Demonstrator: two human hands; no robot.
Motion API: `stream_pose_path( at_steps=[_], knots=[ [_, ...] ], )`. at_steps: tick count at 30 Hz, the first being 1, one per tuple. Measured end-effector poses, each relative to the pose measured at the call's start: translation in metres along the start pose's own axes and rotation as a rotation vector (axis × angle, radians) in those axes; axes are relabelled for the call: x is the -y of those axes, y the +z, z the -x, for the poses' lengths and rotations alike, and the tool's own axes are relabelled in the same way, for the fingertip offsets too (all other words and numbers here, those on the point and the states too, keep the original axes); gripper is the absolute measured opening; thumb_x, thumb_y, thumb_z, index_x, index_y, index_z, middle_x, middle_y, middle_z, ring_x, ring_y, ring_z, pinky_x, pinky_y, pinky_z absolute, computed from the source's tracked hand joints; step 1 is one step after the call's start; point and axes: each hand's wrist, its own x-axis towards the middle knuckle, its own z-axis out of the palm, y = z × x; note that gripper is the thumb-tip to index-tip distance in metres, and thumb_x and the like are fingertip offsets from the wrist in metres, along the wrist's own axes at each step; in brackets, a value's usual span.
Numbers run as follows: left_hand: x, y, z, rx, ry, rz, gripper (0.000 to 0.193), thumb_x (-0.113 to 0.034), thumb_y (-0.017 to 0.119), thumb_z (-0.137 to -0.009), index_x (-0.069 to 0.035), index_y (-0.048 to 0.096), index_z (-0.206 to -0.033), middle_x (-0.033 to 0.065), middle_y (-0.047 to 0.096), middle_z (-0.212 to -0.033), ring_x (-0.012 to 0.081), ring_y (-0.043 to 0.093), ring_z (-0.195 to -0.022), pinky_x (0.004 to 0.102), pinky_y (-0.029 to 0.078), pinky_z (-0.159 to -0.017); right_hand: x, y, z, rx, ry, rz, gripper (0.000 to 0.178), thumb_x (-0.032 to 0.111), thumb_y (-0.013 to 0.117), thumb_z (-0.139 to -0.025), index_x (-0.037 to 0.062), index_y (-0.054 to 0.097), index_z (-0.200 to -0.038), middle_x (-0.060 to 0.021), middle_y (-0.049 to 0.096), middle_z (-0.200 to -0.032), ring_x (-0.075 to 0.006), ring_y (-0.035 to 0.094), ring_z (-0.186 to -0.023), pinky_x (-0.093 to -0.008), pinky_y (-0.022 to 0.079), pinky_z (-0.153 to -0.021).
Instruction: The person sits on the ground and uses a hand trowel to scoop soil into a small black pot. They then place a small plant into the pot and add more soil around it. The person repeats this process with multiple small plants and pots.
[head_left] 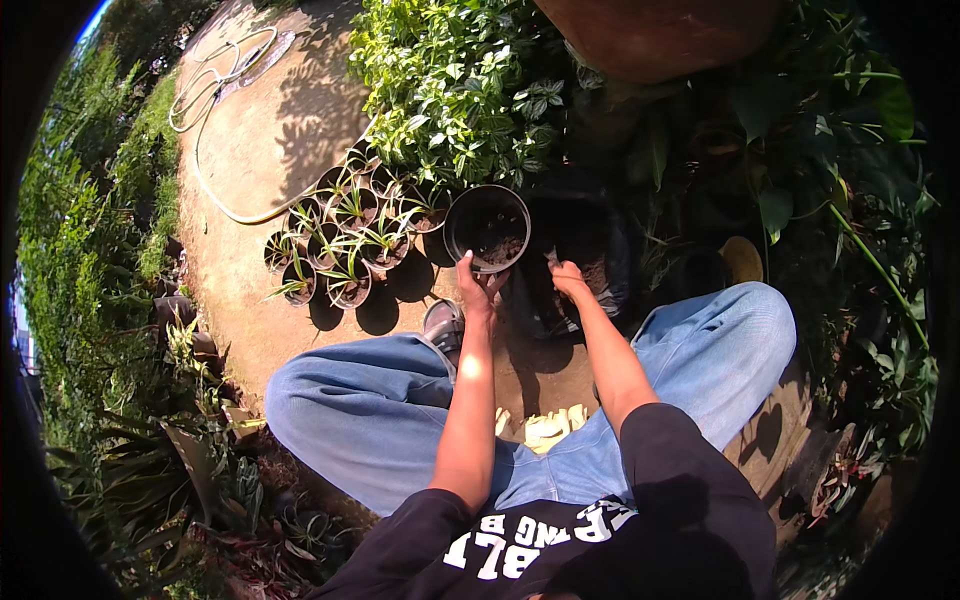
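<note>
Head view: the left hand [474,284] grips a dark round pot [487,206] by its near edge, thumb up at the rim and fingers underneath. The pot is tipped so that its mouth faces the camera, and some loose brown soil [503,250] lies in its lower right part. The right hand [571,280] is apart from the left, just right of the pot and a little lower, with its fingers curled at the opening of a black bag [624,288]; something small shows at the fingertips, but I cannot tell what it is or whether the hand is closed on it. The bag stands right beside the pot, with more soil inside, partly in deep shadow.

Left of the pot, a cluster of small potted plants [386,252] with narrow, spiky leaves stands close together on bare ground [245,285]. A sandalled foot [444,328] rests below the pot, to its left. Further below the pot are the wearer's blue jeans [355,405], knees spread wide, with a pale yellow thing [552,428] between the legs. Above the pot grows a bright leafy bush [445,90]; beyond the cluster, up and left of the pot, runs a pale hose [245,219].
</note>
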Motion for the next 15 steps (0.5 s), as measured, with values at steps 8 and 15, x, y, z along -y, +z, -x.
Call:
stream_pose_path(
  at_steps=[8,15],
  knots=[
    [0.001,0.007,0.002,0.029,-0.002,-0.019,0.073,-0.057,0.059,-0.082,-0.010,0.043,-0.136,0.0106,0.048,-0.137,0.0283,0.051,-0.124,0.0528,0.043,-0.100,-0.013,-0.003,0.011,-0.026,-0.104,-0.073,0.043,0.044,0.058,-0.094,0.0008,0.063,-0.096,-0.0170,0.068,-0.085,-0.0298,0.068,-0.077,-0.0420,0.051,-0.072],
    [0.001,0.029,0.011,0.046,-0.002,-0.043,0.061,-0.051,0.058,-0.087,-0.013,0.041,-0.132,0.0123,0.047,-0.131,0.0335,0.055,-0.115,0.0517,0.049,-0.092,-0.018,-0.035,0.038,0.015,-0.215,-0.235,0.033,0.039,0.053,-0.099,0.0073,0.057,-0.093,0.0014,0.054,-0.075,-0.0090,0.052,-0.062,-0.0276,0.043,-0.052]
  ],
)
